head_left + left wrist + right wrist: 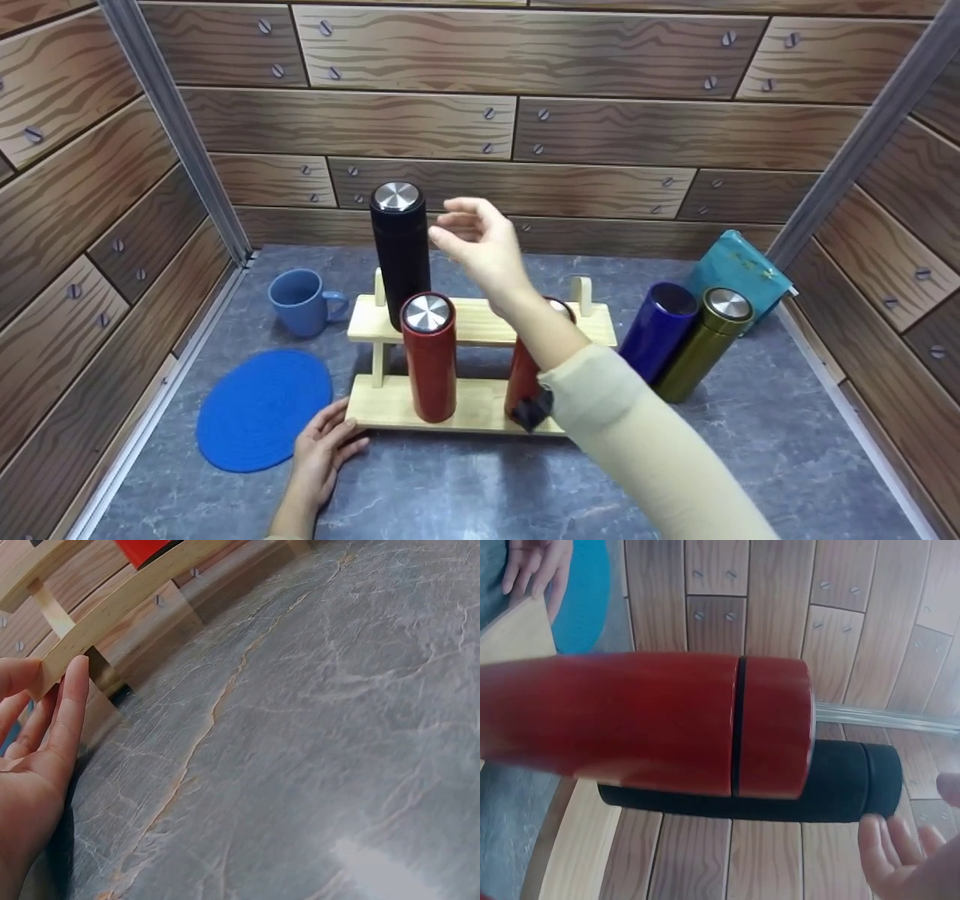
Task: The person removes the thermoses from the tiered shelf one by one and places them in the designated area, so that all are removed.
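A two-tier wooden rack (480, 390) stands on the grey marbled table. My left hand (321, 450) grips the front left corner of its lower board, fingers (71, 701) on either side of the wood. On the upper tier, at the left, a tall black thermos (401, 255) with a silver-topped lid stands upright. Just right of its upper part is my right hand (484, 244), raised, with loosely bent fingers and nothing in them. A red thermos (430, 367) stands on the lower board. Farther right, another red thermos (523, 375) is partly hidden behind my right forearm.
Left of the rack are a blue mug (300, 304) and a round blue mat (262, 409). To the right stand a dark blue tumbler (656, 334), an olive-gold thermos (705, 345) and a teal pouch (739, 274). Wood-patterned walls (555, 127) enclose the table.
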`<state>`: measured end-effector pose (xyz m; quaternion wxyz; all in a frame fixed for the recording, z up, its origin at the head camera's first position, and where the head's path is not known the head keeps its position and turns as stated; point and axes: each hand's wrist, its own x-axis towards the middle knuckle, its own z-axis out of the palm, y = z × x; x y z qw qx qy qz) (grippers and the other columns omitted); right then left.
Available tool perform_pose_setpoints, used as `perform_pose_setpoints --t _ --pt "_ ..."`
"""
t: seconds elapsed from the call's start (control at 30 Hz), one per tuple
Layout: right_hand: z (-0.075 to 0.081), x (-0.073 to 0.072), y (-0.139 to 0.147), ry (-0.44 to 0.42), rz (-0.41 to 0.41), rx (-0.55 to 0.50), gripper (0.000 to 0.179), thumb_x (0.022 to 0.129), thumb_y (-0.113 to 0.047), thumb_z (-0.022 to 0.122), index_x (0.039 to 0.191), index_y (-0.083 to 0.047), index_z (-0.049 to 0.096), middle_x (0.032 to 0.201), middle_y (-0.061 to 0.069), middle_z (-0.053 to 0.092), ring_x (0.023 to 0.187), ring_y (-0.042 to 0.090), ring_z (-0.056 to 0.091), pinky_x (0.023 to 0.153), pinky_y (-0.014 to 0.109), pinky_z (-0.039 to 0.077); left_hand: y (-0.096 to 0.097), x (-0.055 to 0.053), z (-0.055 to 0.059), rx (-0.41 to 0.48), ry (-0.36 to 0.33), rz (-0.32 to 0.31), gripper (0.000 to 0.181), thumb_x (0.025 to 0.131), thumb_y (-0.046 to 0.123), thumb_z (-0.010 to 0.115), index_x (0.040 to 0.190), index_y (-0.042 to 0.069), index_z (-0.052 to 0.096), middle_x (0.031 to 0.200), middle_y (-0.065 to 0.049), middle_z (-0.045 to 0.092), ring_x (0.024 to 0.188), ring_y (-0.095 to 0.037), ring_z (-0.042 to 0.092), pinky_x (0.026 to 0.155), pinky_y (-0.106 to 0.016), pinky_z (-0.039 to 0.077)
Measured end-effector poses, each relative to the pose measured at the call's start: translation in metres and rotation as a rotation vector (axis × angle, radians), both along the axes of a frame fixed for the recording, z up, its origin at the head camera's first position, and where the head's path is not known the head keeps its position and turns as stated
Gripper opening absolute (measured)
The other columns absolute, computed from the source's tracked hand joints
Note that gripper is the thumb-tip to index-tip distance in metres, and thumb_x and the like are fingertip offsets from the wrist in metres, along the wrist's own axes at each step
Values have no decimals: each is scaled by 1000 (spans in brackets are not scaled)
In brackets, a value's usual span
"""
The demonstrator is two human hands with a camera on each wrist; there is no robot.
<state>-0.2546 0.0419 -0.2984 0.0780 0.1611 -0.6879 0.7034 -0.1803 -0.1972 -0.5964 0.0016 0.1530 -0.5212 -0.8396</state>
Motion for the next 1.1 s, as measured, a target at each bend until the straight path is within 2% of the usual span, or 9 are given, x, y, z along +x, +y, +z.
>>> perform_pose_setpoints --t 0.1,0.23,0.43,0.67,0.87,1.1 --pt "0 -5 -8 -10 -51 28 41 80 -4 71 118 0 55 108 16 60 94 25 60 80 29 52 1 0 -1 -1 1 1 56 83 1 66 134 0 44 119 -14 53 95 -27 62 76 -43 56" --pt "4 -9 -18 -45 -77 54 51 78 -5 73 124 -4 51 115 13 56 99 26 57 83 30 51 1 -1 0 6 -2 -5 57 83 0 66 135 1 43 120 -13 53 95 -26 62 76 -43 56" --pt "7 -16 -30 -61 -89 103 65 74 -7 78 130 -5 45 120 14 49 103 26 54 87 29 48 0 -2 0 7 4 0 57 83 0 66 134 0 43 121 -14 52 95 -27 62 76 -43 56" --pt "2 -24 -42 -66 -87 207 78 69 -17 82 134 -5 40 119 12 51 101 22 54 87 29 46 2 0 -1 6 -6 5 56 82 1 67 133 1 45 119 -14 53 96 -27 62 77 -43 56" --pt "1 -26 -48 -60 -77 236 83 68 -16 83 135 -6 36 118 12 53 105 20 53 94 29 42 1 0 0 21 -7 6 56 81 2 69 132 1 46 120 -13 53 97 -27 62 76 -43 56" --pt "1 -33 -52 -34 -135 398 82 66 -19 84 134 -12 39 119 7 56 107 19 52 96 31 40 1 1 0 16 0 1 56 82 1 68 133 0 44 119 -13 54 96 -26 62 75 -42 56"
